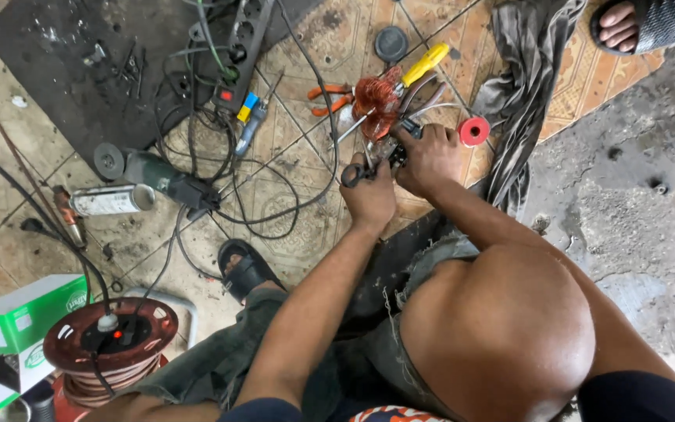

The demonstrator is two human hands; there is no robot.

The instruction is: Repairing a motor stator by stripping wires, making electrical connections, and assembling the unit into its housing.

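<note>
My left hand and my right hand are closed together on a small dark metal part held just above the tiled floor. A ring-shaped end sticks out to the left of my left hand. Right behind my hands lies a bundle of copper wire windings. A yellow-handled tool and orange-handled pliers rest beside the bundle. A red tape roll sits just right of my right hand.
An angle grinder and a spray can lie at left among tangled black cables. A power strip sits on a black mat. A cable reel and green box stand bottom left. Another person's sandalled foot is top right.
</note>
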